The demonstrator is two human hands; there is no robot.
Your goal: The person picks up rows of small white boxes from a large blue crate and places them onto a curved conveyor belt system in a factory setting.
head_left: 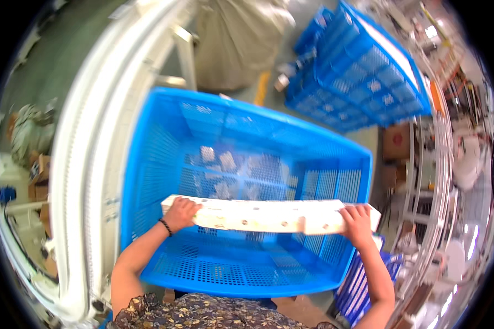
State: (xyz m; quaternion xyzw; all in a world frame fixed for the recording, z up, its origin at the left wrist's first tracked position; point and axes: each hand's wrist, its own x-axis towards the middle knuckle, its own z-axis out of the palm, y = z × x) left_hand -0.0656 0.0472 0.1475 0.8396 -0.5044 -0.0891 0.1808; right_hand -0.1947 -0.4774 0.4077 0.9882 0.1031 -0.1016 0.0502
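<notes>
Both hands hold a long row of small white boxes (258, 215) pressed end to end, level above a big blue plastic crate (247, 285). At the row's left end is my left hand (181, 213), its fingers curled over the top and a dark beaded bracelet on the wrist. My right hand (358, 223) grips close to the right end, where the last box reaches past the fingers toward the crate's right wall. Below the row, the crate's perforated floor shows with a few pale patches on it. The thumbs are mostly hidden.
A long white conveyor-like rail (88, 164) runs along the left of the crate. Stacked blue crates (362, 77) stand at the back right, beside a large beige covered bulk (236, 44). A blue-and-white striped crate (357, 290) lies low on the right, with cardboard boxes (396, 143) beyond.
</notes>
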